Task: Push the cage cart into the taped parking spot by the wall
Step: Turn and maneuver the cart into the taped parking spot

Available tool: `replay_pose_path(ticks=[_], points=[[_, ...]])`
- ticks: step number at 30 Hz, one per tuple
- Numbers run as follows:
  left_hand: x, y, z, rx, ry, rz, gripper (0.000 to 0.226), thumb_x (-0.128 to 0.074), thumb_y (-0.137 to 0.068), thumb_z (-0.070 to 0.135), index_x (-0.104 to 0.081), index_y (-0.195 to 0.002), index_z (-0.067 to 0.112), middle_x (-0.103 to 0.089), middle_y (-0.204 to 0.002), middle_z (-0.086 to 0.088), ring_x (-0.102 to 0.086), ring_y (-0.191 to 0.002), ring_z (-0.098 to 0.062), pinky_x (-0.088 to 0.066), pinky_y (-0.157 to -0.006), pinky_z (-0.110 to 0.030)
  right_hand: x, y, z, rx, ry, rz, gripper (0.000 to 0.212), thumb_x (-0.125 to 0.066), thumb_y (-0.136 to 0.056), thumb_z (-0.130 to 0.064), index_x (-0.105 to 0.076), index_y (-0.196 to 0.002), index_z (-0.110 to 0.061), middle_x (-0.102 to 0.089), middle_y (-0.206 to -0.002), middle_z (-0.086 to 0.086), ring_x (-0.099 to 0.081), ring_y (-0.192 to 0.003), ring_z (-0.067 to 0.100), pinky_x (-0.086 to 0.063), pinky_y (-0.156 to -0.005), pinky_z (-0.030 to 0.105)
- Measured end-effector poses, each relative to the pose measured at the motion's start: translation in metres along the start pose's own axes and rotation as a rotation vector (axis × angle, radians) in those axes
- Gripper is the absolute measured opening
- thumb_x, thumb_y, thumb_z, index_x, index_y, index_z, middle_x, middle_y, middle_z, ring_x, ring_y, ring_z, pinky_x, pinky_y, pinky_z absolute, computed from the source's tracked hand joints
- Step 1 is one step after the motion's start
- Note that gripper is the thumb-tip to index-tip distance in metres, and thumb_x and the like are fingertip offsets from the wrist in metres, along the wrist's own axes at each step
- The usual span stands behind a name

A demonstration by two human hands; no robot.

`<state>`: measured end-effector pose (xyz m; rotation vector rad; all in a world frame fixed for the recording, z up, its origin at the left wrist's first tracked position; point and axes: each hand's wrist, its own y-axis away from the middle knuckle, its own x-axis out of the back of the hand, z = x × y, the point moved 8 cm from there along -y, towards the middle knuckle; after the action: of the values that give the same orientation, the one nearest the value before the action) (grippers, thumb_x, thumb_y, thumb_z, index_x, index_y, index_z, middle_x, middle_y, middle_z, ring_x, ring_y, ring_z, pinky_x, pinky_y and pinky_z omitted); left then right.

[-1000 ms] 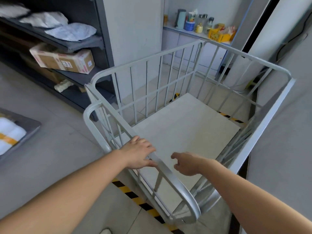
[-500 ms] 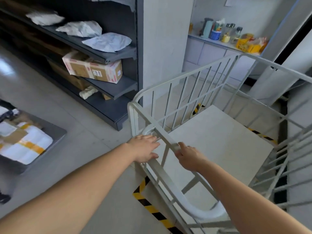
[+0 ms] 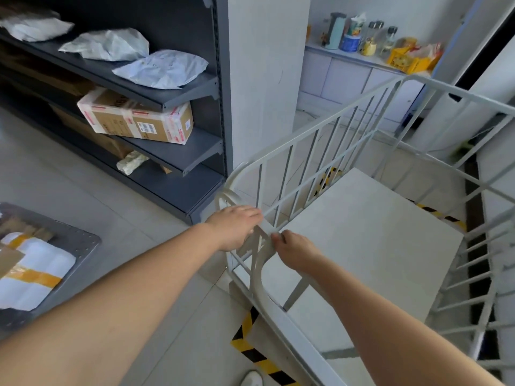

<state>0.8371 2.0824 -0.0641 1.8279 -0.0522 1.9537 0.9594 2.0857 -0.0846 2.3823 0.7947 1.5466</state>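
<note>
The white metal cage cart (image 3: 315,151) with barred sides and a pale flat deck fills the right half of the head view. It stands inside yellow-and-black floor tape (image 3: 252,348), beside the grey wall on the right. My left hand (image 3: 234,227) rests palm-down on the cart's near top rail, close to its left corner. My right hand (image 3: 295,253) curls over the same rail just to the right, fingers wrapped on the bar. More striped tape (image 3: 440,215) shows beyond the cart's far side.
A dark shelving unit (image 3: 172,151) with a taped cardboard box (image 3: 136,121) and grey mail bags stands left of the cart. A white pillar (image 3: 262,79) rises ahead. A flat trolley with wrapped parcels (image 3: 30,263) sits at the left. A counter with bottles (image 3: 370,43) is behind.
The view has swung left, so the cart now sits further right in frame. My right hand moved up onto the top rail beside my left hand, which stayed on the rail.
</note>
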Motion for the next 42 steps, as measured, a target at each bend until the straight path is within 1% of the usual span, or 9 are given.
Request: replay_pose_path(ticks=[2, 6, 10, 16, 20, 28, 34, 38, 42], points=[[0.005, -0.014, -0.011, -0.022, -0.024, -0.015, 0.048, -0.036, -0.099, 0.025, -0.025, -0.145, 0.015, -0.022, -0.155, -0.004, -0.017, -0.142, -0.021, -0.016, -0.116, -0.039, -0.003, -0.018, -0.014, -0.001, -0.049, -0.020, 0.042, -0.025, -0.099, -0.038, -0.053, -0.102, -0.007, -0.059, -0.116, 0.017, -0.052, -0.101, 0.030, -0.034, -0.077, 0.031], [0.006, -0.037, -0.038, -0.001, -0.062, -0.099, 0.047, -0.036, -0.096, 0.044, -0.039, -0.134, 0.017, -0.042, -0.141, -0.006, -0.029, -0.136, -0.029, -0.024, -0.112, -0.046, -0.006, -0.041, -0.025, -0.056, -0.048, 0.006, 0.057, -0.022, -0.097, -0.051, -0.054, -0.113, -0.007, -0.060, -0.118, 0.016, -0.055, -0.107, 0.031, -0.039, -0.081, 0.034], [0.000, -0.051, -0.053, -0.079, -0.018, -0.183, 0.050, -0.039, -0.090, 0.056, -0.048, -0.124, 0.021, -0.053, -0.125, -0.005, -0.042, -0.121, -0.027, -0.035, -0.102, -0.048, -0.009, -0.041, -0.022, -0.090, 0.057, 0.099, 0.062, -0.016, -0.093, -0.061, -0.053, -0.099, -0.012, -0.063, -0.105, 0.014, -0.058, -0.098, 0.034, -0.040, -0.075, 0.037], [0.001, -0.054, -0.044, -0.187, -0.012, -0.226, 0.045, -0.039, -0.091, 0.055, -0.052, -0.112, 0.017, -0.057, -0.108, -0.004, -0.050, -0.104, -0.025, -0.042, -0.088, -0.043, -0.012, -0.037, -0.017, -0.084, 0.100, 0.131, 0.059, -0.013, -0.091, -0.064, -0.046, -0.086, -0.015, -0.061, -0.091, 0.009, -0.056, -0.085, 0.033, -0.038, -0.069, 0.036], [0.000, -0.051, -0.033, -0.258, -0.042, -0.268, 0.044, -0.035, -0.093, 0.054, -0.050, -0.105, 0.015, -0.053, -0.096, -0.003, -0.050, -0.097, -0.025, -0.035, -0.076, -0.036, -0.015, -0.027, -0.014, -0.110, 0.110, 0.120, 0.057, -0.013, -0.090, -0.065, -0.041, -0.079, -0.017, -0.056, -0.080, 0.004, -0.051, -0.075, 0.028, -0.037, -0.064, 0.036], [-0.017, -0.043, -0.017, -0.347, -0.045, -0.363, 0.040, -0.029, -0.096, 0.052, -0.045, -0.100, 0.016, -0.049, -0.095, -0.006, -0.048, -0.094, -0.028, -0.034, -0.086, -0.042, -0.020, -0.004, -0.010, -0.146, 0.079, 0.113, 0.049, -0.018, -0.091, -0.062, -0.036, -0.071, -0.021, -0.053, -0.067, -0.001, -0.051, -0.065, 0.023, -0.032, -0.053, 0.034], [-0.024, -0.044, -0.013, -0.437, 0.035, -0.477, 0.032, -0.032, -0.096, 0.049, -0.041, -0.092, 0.018, -0.046, -0.085, -0.002, -0.046, -0.082, -0.024, -0.036, -0.074, -0.038, -0.020, 0.003, -0.009, -0.185, 0.083, 0.136, 0.046, -0.020, -0.093, -0.059, -0.035, -0.069, -0.023, -0.052, -0.064, -0.003, -0.049, -0.061, 0.018, -0.029, -0.049, 0.029], [-0.022, -0.050, -0.018, -0.472, 0.079, -0.594, 0.027, -0.035, -0.099, 0.036, -0.046, -0.098, 0.012, -0.046, -0.082, 0.000, -0.045, -0.079, -0.021, -0.033, -0.067, -0.034, -0.019, 0.001, -0.009, -0.231, 0.091, 0.124, 0.044, -0.022, -0.093, -0.058, -0.036, -0.070, -0.023, -0.052, -0.065, -0.004, -0.049, -0.062, 0.018, -0.032, -0.052, 0.032], [-0.004, -0.059, -0.034, -0.539, -0.069, -0.543, 0.031, -0.037, -0.098, 0.038, -0.050, -0.087, 0.013, -0.048, -0.073, 0.002, -0.046, -0.073, -0.020, -0.034, -0.065, -0.033, -0.020, -0.003, -0.005, -0.264, 0.049, 0.040, 0.044, -0.025, -0.093, -0.058, -0.039, -0.069, -0.024, -0.053, -0.066, -0.002, -0.051, -0.064, 0.017, -0.037, -0.058, 0.033]])
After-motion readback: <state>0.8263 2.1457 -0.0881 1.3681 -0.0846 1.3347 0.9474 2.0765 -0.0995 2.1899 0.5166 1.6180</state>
